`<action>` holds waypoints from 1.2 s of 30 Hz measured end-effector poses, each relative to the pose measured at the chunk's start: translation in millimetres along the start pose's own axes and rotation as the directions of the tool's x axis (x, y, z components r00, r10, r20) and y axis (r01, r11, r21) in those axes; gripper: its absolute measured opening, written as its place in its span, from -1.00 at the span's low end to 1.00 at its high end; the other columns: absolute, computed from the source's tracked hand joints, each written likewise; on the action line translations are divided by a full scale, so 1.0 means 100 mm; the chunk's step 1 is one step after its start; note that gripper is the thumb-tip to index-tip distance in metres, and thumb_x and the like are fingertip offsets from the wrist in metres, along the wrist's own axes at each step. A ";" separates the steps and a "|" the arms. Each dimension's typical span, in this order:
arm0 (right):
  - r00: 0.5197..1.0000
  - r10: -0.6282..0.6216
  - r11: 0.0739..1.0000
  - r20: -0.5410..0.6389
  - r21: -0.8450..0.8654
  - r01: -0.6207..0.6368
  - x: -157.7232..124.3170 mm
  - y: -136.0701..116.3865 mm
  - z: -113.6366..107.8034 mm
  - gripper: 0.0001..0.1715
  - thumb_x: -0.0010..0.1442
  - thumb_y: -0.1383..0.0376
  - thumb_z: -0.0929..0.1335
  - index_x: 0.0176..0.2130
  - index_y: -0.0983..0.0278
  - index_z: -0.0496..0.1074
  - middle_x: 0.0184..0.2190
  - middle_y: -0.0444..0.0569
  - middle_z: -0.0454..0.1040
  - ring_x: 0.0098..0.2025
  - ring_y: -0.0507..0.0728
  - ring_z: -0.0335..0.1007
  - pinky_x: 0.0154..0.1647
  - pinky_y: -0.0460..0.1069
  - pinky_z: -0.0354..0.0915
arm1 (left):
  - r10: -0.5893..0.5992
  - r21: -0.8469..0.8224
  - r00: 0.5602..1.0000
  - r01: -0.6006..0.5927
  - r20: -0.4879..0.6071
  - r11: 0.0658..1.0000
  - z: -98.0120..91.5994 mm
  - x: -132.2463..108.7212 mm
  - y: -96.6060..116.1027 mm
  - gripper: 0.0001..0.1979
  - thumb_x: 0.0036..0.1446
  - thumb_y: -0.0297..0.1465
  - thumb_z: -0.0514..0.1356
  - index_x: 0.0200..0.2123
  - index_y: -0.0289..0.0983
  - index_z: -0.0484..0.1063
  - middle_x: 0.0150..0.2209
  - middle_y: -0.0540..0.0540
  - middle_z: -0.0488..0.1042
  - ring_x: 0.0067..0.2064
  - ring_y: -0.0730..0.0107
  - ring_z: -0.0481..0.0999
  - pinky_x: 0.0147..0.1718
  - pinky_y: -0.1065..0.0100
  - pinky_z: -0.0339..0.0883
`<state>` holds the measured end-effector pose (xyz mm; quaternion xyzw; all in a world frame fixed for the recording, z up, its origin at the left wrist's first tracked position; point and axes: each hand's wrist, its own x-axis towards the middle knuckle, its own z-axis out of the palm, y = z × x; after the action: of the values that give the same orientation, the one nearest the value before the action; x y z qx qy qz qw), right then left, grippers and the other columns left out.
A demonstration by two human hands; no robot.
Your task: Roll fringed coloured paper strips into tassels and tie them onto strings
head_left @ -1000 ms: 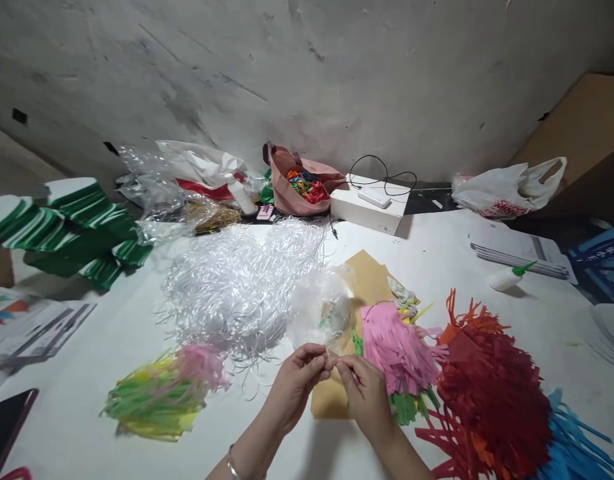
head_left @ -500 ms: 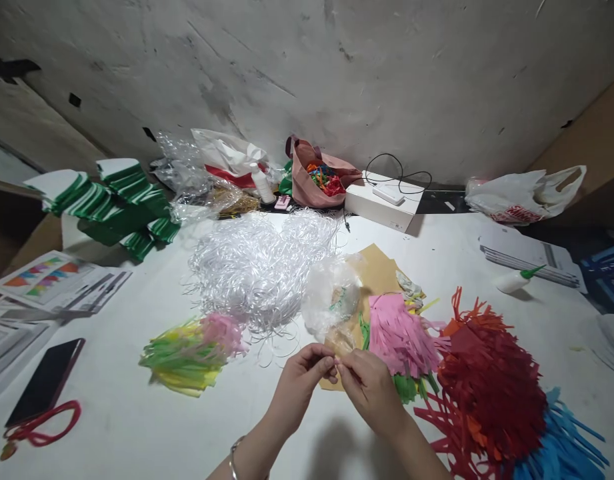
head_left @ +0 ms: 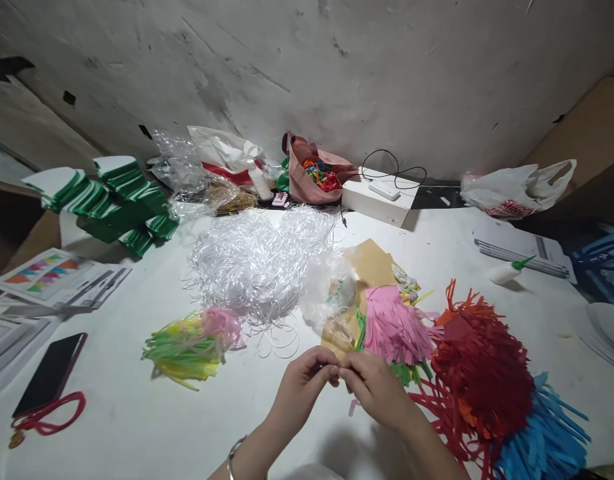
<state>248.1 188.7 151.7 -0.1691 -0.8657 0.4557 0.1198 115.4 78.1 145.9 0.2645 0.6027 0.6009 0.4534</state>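
My left hand (head_left: 307, 387) and my right hand (head_left: 369, 387) meet fingertip to fingertip above the white table, both closed in a pinch. A pink paper strip (head_left: 354, 407) shows below my right hand; most of what the fingers pinch is hidden by them. Just beyond my right hand lies a fringed pink paper tassel (head_left: 394, 323) over green fringe, on a sheet of brown paper (head_left: 371, 257). A clear plastic bag (head_left: 329, 290) rests in front of my hands. To the left is a yellow, green and pink tassel bundle (head_left: 189, 347).
White string (head_left: 251, 267) is heaped mid-table. Red tassels (head_left: 481, 367) and blue tassels (head_left: 541, 433) lie at right, near a glue bottle (head_left: 509, 272). A phone (head_left: 49, 373) lies left, below green-edged stacks (head_left: 117, 207). A pink bag (head_left: 311, 173) and white box (head_left: 377, 200) stand behind.
My hands stay pinched together, with my right fingers shifted slightly. A pink strip now shows under my right hand. The whole view has moved slightly.
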 end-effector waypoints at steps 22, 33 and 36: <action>0.997 0.014 0.996 -0.075 0.093 -0.007 -0.14 -0.06 0.21 -0.65 0.36 0.23 0.20 -0.41 0.26 0.38 -0.52 -0.16 0.38 -0.47 0.01 0.28 -0.41 -0.10 0.14 | -0.153 0.025 0.988 0.152 0.038 0.988 -0.15 -0.21 0.06 -0.81 0.06 -0.26 0.26 -0.40 -0.28 0.50 -0.51 -0.04 0.48 -0.41 0.36 0.45 -0.35 0.35 0.33; 0.975 -0.168 0.982 -0.146 -0.108 0.153 -0.21 0.03 0.74 -0.76 0.37 0.20 0.21 -0.16 0.18 0.43 -0.36 -0.05 0.53 -0.34 0.11 0.47 -0.31 -0.06 0.35 | 0.084 0.481 0.994 -0.109 0.072 0.870 -0.47 -0.44 -0.06 -0.86 0.15 -0.38 0.11 -0.38 -0.25 0.46 -0.41 -0.05 0.47 -0.38 0.40 0.36 -0.37 0.41 0.20; 0.971 -0.197 0.965 -0.135 -0.204 0.167 -0.21 0.06 1.02 -0.75 0.33 0.16 0.22 -0.25 0.15 0.44 -0.44 -0.05 0.51 -0.39 0.14 0.47 -0.35 -0.03 0.37 | 0.133 0.530 0.990 -0.135 0.042 0.837 -0.72 -0.58 -0.18 -0.87 0.16 -0.40 0.06 -0.30 -0.24 0.41 -0.34 -0.08 0.45 -0.35 0.38 0.33 -0.34 0.38 0.20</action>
<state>231.3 106.8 88.7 -0.1343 -0.9054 0.3430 0.2111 82.9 -9.2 132.6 0.4219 0.7246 0.4407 0.3204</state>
